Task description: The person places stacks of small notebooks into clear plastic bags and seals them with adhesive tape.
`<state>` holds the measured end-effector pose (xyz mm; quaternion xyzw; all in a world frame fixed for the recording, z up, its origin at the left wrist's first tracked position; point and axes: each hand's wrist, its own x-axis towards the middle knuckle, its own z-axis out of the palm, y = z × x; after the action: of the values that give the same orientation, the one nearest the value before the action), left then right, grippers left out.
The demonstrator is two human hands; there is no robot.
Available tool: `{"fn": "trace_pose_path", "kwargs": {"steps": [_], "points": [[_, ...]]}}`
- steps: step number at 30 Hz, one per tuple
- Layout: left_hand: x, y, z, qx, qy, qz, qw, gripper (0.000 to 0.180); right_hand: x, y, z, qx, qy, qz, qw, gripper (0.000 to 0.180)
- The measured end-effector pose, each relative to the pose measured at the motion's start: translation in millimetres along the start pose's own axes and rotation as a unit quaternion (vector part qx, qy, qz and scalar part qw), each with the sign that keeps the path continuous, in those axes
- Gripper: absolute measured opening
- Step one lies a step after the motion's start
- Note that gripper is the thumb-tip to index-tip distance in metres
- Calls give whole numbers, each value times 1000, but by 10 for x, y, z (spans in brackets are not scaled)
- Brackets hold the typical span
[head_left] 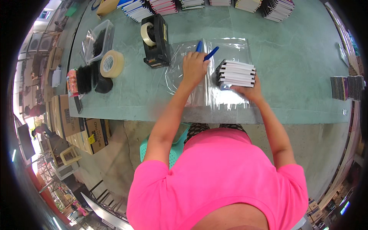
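A small stack of white-edged booklets (237, 73) rests over a sheet of clear plastic film (233, 48) on the green table. My right hand (251, 91) grips the stack at its near right corner, thumb along the near side and fingers partly hidden. Left of it, my left hand (194, 68) is curled over the film. Two blue arms of a slim tool (211, 53) stick out past its fingers; the tool's exact kind is unclear. Beyond that hand to the left stands a black tape dispenser (163, 42) carrying a roll of tape (147, 33).
Several stacks of booklets (165, 5) line the far edge; more booklets (347, 87) sit far right. At left are a clear plastic box (105, 27), a wide tape roll (112, 64) and a black brush (84, 78). Cardboard boxes (92, 134) and a teal stool (175, 155) are below the table.
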<state>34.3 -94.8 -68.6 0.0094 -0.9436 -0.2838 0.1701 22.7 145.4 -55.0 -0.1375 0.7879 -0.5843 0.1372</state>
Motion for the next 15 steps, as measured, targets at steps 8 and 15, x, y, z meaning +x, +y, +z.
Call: {"fn": "trace_pose_path", "kwargs": {"steps": [8,15], "points": [[-714,-381,-1257,31,142,-223,964,24,196,170,-362,3,18,5,1000,84],[-802,-457,-1086,81,129,-151,977,57,224,19,-355,13,16,-16,1000,82]]}}
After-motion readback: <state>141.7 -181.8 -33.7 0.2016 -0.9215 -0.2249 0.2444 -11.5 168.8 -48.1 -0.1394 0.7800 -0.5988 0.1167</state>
